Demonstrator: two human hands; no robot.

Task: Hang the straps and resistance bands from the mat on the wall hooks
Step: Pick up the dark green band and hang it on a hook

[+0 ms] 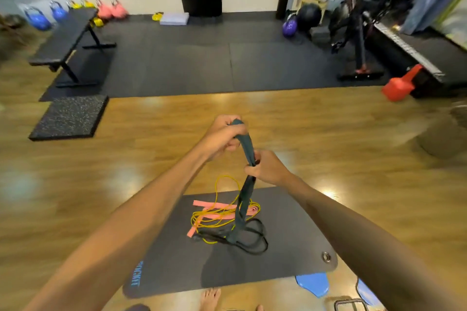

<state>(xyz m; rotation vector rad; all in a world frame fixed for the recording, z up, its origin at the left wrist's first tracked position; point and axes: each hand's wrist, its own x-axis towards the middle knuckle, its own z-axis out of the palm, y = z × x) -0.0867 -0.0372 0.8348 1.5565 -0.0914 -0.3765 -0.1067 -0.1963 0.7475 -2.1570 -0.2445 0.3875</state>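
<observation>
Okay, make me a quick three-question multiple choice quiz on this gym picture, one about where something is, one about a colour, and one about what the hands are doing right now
1. Where does the yellow cord lie?
A. On the bench
B. On the dark mat, with one loop over the mat's far edge
C. In the left hand

2. What colour is the flat band lying under the cord?
A. Pink
B. Blue
C. White

3. What is the state of the dark green band?
A. Flat on the mat, untouched
B. Hanging on a wall hook
C. Gripped by both hands, lower end still in the pile

Answers:
1 B: the cord coils on the mat beside the black band.
2 A: pink strips show among the yellow loops.
3 C: the left hand grips its top, the right hand grips lower down.
</observation>
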